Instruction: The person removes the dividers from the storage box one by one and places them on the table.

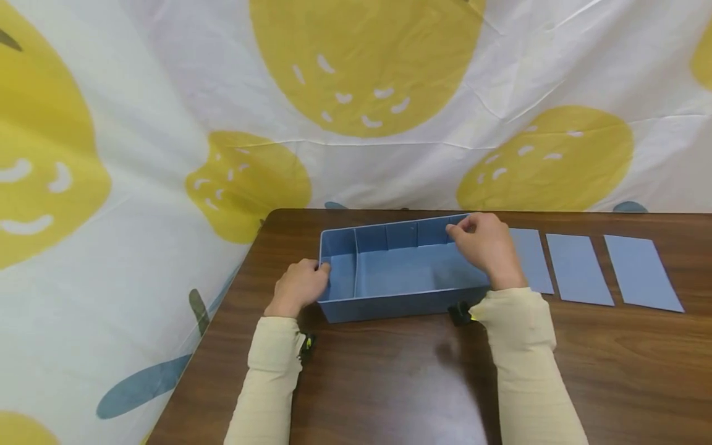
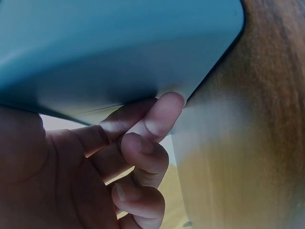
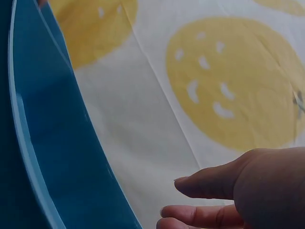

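Observation:
A long blue plastic box (image 1: 400,303) with an open top sits on the table, a crosswise divider (image 1: 356,262) standing near its left end. My left hand (image 1: 300,284) grips the left end wall, thumb over the rim and fingers on the outside. In the left wrist view, the fingers (image 2: 162,117) touch the box's outer wall (image 2: 124,62). Above the box's right end is my right hand (image 1: 484,244). The right wrist view shows its thumb (image 3: 209,181) and fingers apart from the box wall (image 3: 62,119), with nothing visible between them.
Three flat blue panels (image 1: 531,259), (image 1: 580,269), (image 1: 643,272) lie in a row on the brown wooden table (image 1: 389,377), right of the box. A white cloth with yellow lemon prints (image 1: 367,173) hangs behind and along the left side.

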`<state>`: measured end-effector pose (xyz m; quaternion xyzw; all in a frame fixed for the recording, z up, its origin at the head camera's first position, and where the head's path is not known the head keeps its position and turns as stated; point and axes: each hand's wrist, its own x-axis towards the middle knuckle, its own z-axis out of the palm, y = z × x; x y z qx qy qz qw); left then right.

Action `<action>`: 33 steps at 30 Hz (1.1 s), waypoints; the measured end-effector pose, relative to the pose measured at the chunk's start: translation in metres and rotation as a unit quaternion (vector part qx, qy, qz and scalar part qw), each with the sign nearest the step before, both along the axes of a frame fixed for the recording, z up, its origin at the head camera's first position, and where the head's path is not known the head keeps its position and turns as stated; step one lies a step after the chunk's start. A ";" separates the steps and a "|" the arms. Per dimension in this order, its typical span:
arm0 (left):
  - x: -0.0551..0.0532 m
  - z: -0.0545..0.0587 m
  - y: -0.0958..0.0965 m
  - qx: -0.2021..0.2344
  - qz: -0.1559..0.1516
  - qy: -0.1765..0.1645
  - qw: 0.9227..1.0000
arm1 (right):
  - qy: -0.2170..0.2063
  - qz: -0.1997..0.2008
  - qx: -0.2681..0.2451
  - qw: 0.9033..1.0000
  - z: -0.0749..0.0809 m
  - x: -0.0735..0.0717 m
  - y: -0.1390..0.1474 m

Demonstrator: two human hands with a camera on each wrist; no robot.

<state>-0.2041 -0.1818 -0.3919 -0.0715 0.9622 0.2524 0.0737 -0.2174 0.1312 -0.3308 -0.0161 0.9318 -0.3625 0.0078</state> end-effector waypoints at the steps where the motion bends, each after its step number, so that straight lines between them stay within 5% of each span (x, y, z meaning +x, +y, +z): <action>1: 0.000 0.000 0.001 -0.001 -0.002 0.001 1.000 | -0.007 0.006 -0.004 1.000 0.000 0.000 -0.006; 14: 0.000 0.001 0.004 0.003 -0.003 0.001 1.000 | -0.020 0.064 -0.009 0.998 -0.010 0.006 -0.077; 33: -0.003 0.001 0.004 0.001 -0.002 0.001 1.000 | -0.033 0.099 0.041 0.994 -0.025 0.020 -0.126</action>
